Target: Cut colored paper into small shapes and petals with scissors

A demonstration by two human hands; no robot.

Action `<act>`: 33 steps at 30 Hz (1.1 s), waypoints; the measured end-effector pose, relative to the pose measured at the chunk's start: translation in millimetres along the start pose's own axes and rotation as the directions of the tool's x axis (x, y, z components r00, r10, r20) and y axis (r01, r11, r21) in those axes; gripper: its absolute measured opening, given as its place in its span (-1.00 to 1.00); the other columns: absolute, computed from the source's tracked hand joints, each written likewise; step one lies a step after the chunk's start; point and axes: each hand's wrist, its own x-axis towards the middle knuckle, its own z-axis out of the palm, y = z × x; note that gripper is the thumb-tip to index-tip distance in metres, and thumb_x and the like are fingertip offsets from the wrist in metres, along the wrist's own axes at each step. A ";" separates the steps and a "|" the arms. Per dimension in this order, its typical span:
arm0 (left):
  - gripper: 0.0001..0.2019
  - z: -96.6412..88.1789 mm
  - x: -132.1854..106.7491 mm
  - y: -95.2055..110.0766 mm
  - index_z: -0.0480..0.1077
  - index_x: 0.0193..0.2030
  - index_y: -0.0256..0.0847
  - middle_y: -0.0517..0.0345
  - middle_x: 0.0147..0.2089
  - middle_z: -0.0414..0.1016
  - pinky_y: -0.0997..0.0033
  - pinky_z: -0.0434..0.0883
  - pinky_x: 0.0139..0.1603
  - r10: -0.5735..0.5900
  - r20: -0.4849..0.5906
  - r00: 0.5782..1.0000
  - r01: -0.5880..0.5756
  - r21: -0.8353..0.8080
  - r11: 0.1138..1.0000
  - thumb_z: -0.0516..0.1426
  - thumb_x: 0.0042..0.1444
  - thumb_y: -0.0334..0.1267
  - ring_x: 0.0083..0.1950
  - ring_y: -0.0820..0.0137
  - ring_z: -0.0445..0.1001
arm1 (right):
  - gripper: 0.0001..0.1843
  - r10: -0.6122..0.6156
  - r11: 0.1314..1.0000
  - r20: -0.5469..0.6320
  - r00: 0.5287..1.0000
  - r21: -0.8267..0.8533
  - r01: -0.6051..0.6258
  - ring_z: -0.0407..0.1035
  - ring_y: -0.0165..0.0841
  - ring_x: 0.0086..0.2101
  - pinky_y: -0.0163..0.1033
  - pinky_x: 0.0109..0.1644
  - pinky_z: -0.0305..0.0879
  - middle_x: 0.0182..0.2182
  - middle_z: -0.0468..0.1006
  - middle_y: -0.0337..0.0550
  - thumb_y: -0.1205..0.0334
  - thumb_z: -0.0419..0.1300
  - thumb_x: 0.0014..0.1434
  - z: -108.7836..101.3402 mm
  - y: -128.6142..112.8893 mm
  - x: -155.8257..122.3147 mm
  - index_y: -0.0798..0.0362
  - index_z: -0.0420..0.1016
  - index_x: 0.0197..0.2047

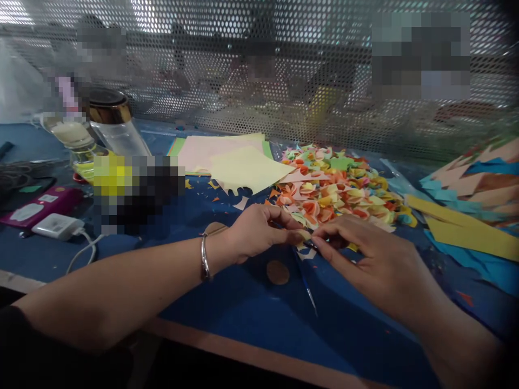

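A small pale yellow piece of paper (305,234) is pinched between the fingertips of my left hand (261,231) and my right hand (375,256), which meet at the middle of the table. Both hands have thumb and fingers closed. By my right thumb tip a small dark thing (310,245) shows; its kind cannot be made out. Under my hands lies a thin brush (308,292) with a blue handle, its upper end hidden. Just behind them is a heap of cut and curled paper pieces (320,189) in orange, yellow, pink and green.
Paper sheets (227,154), the top one with a scalloped cut edge, lie behind my left hand. Layered paper strips (478,216) fill the right side. At left stand a glass bottle (121,132), a white charger (59,227) and a magenta box (48,208). A perforated metal screen (211,81) closes off the back.
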 end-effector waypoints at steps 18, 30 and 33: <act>-0.87 0.6 -3.8 8.9 0.56 -0.44 -0.33 0.14 -0.39 0.62 0.41 0.51 -0.09 -0.065 0.062 0.996 0.071 -0.101 0.992 0.41 -0.06 -0.35 -0.35 0.52 0.56 | -0.93 -0.077 0.993 -0.034 0.996 0.093 0.080 0.50 -0.34 -0.34 -0.24 -0.26 0.39 -0.29 0.59 -0.18 0.18 0.19 0.41 6.2 6.5 -9.8 -0.04 0.46 -0.14; -0.81 -8.1 -5.1 7.5 0.54 -0.32 -0.24 0.17 -0.32 0.59 0.40 0.44 -0.12 0.028 0.168 0.985 -0.061 0.192 0.979 0.41 -0.09 -0.31 -0.30 0.50 0.51 | -0.88 -0.041 0.991 -0.014 0.999 0.124 0.043 0.46 -0.32 -0.37 -0.22 -0.27 0.35 -0.36 0.54 -0.20 0.22 0.12 0.41 7.4 6.6 -8.2 -0.06 0.42 -0.21; -0.84 -11.9 -3.9 8.1 0.54 -0.30 -0.23 0.14 -0.30 0.59 0.39 0.44 -0.14 0.087 0.194 0.977 -0.148 0.327 0.933 0.36 0.00 -0.25 -0.30 0.47 0.50 | -0.88 -0.025 0.991 -0.002 1.000 0.132 0.025 0.45 -0.33 -0.36 -0.23 -0.27 0.35 -0.36 0.53 -0.19 0.21 0.11 0.42 8.1 7.9 -8.6 -0.06 0.41 -0.21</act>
